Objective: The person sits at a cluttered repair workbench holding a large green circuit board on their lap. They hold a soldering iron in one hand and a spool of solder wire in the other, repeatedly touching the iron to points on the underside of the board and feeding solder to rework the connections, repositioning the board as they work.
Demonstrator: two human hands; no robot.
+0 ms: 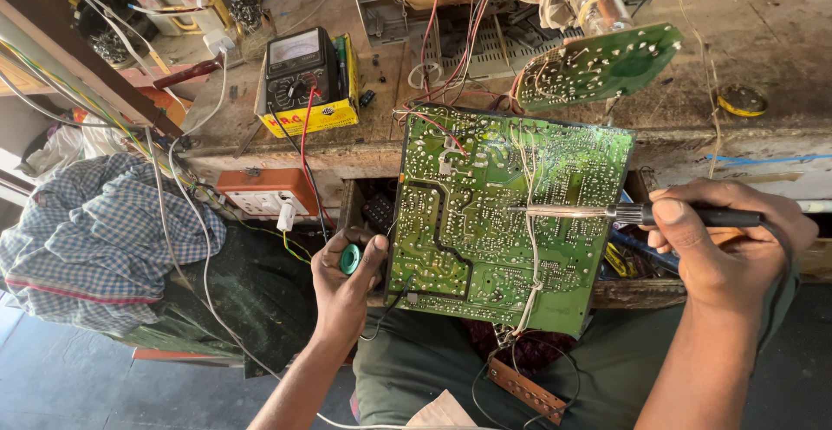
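Your left hand pinches a small green solder spool, steadying the large green circuit board propped on your lap against the desk | right hand grips a black-handled soldering iron, tip on solder-side joints.

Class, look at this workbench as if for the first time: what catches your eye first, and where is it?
The big green circuit board fills the centre, propped at the bench edge. The right hand holds a soldering iron with its tip over the board, while the left hand grips the board's left edge with a small green spool in its fingers. Upper left, a black meter rests on a yellow box.
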